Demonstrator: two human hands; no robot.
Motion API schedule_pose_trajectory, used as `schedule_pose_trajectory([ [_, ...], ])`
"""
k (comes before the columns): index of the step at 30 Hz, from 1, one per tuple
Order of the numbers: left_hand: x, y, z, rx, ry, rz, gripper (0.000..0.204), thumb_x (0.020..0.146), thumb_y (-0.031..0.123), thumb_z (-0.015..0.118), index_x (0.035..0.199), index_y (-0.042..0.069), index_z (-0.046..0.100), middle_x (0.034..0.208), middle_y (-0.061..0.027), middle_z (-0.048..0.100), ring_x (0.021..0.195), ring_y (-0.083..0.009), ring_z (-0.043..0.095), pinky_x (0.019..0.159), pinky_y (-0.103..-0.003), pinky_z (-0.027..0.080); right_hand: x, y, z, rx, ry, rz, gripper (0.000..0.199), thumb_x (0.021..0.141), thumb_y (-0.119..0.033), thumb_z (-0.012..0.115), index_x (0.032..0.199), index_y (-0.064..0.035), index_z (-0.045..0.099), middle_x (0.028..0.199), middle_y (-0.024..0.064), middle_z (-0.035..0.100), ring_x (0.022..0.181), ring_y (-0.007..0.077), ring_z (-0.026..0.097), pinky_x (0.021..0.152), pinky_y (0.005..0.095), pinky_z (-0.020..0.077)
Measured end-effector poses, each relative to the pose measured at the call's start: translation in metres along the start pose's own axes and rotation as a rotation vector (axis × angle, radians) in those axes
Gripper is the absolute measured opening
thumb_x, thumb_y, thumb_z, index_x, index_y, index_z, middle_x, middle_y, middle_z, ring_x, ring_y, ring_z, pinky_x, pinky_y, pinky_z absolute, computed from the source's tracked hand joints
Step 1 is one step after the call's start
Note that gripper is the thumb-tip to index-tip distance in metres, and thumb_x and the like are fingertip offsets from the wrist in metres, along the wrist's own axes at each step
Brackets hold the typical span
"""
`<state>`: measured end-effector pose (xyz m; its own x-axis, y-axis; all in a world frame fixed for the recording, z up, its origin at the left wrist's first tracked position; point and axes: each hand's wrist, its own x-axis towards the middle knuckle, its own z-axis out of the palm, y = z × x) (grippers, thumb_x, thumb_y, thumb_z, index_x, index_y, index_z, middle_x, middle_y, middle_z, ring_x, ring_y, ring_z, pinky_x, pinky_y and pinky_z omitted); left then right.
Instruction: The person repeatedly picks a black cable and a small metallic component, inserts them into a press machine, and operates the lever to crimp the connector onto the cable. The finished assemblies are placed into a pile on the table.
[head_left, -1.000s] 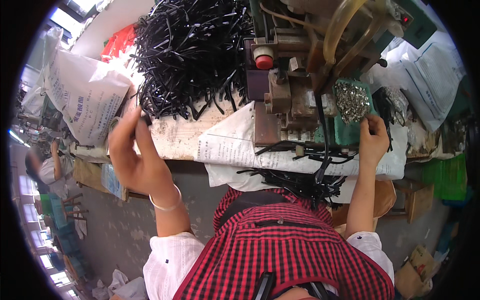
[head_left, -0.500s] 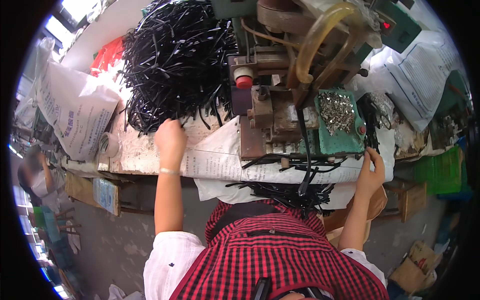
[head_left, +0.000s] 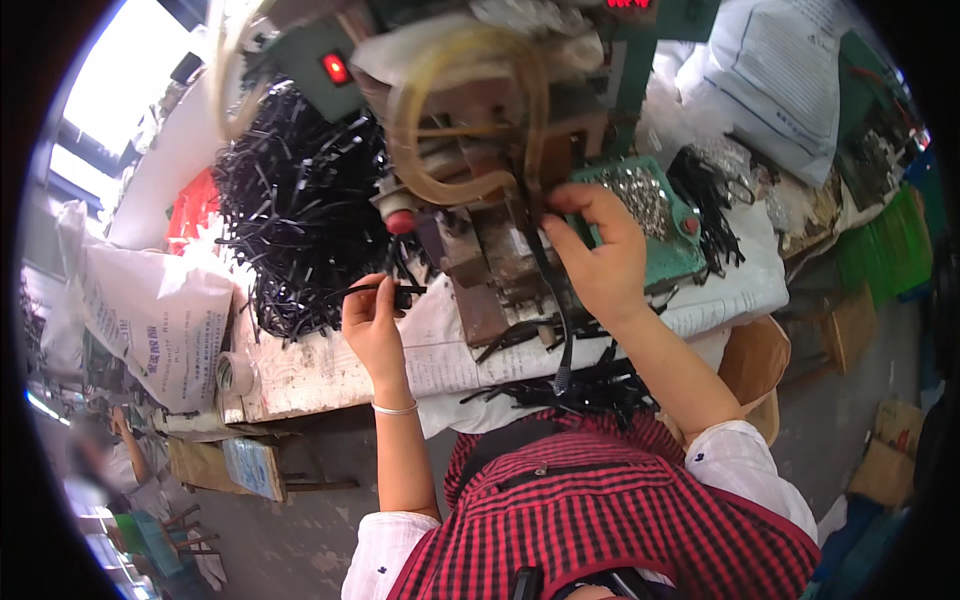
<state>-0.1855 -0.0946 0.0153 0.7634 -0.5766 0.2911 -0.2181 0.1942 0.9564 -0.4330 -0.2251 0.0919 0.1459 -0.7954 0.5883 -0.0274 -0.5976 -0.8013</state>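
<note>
My left hand (head_left: pixel 372 328) is closed in a pinch on a thin black strip (head_left: pixel 405 290), at the near edge of a large heap of black strips (head_left: pixel 300 200). My right hand (head_left: pixel 610 265) reaches to the middle of a bench machine (head_left: pixel 468 262). Its thumb and forefinger are bent together beside a dark strap (head_left: pixel 546 280) hanging down the machine's front. What lies between those fingertips is too small and hidden to make out. Right of the machine, partly behind my right hand, is a green tray (head_left: pixel 672 262) with many small shiny metal pieces.
A looped yellowish tube (head_left: pixel 408 130) and a red button (head_left: pixel 400 221) are on the machine. More black strips (head_left: pixel 600 388) lie at the table's front edge. White sacks (head_left: pixel 150 320) stand left, another (head_left: pixel 770 75) back right. A green crate (head_left: pixel 885 240) is at right. Another person is far left.
My left hand has drawn a black strip from the heap's edge. My right hand has moved from the tray's front corner up to the machine's middle. The view has turned.
</note>
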Motion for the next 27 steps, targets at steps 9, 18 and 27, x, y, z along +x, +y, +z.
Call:
schedule_pose_trajectory([
  [9,0.01,0.146,0.048,-0.079,-0.205,0.705,0.009,0.099,-0.004,0.065,0.106,-0.007,0.068,0.106,-0.0196,0.074,0.096,-0.0215,0.07,0.089,-0.029,0.055,0.0,-0.016,0.008,0.353,-0.066,0.264,0.044,0.09,0.002,0.072,0.131,0.0023,0.055,0.118,0.0101,0.07,0.104,0.0138,0.068,0.094,0.0285,0.0517],
  [18,-0.027,0.132,0.085,0.37,-0.557,1.169,0.019,0.081,0.005,0.081,0.098,0.004,0.073,0.099,-0.0101,0.075,0.072,-0.0189,0.068,0.062,-0.029,0.052,0.007,-0.045,-0.031,0.319,-0.317,0.251,0.06,0.087,0.003,0.064,0.146,-0.001,0.051,0.137,0.014,0.065,0.129,0.0275,0.063,0.11,0.0375,0.0469],
  [27,-0.034,0.108,0.105,0.381,-0.528,1.287,0.026,0.076,0.006,0.088,0.097,0.006,0.073,0.098,-0.0083,0.075,0.061,-0.0141,0.064,0.05,-0.027,0.048,-0.03,0.078,-0.121,-0.535,-0.003,0.206,0.027,0.087,-0.004,0.068,0.113,-0.0048,0.073,0.11,0.0117,0.074,0.106,0.0276,0.069,0.096,0.0377,0.0518],
])
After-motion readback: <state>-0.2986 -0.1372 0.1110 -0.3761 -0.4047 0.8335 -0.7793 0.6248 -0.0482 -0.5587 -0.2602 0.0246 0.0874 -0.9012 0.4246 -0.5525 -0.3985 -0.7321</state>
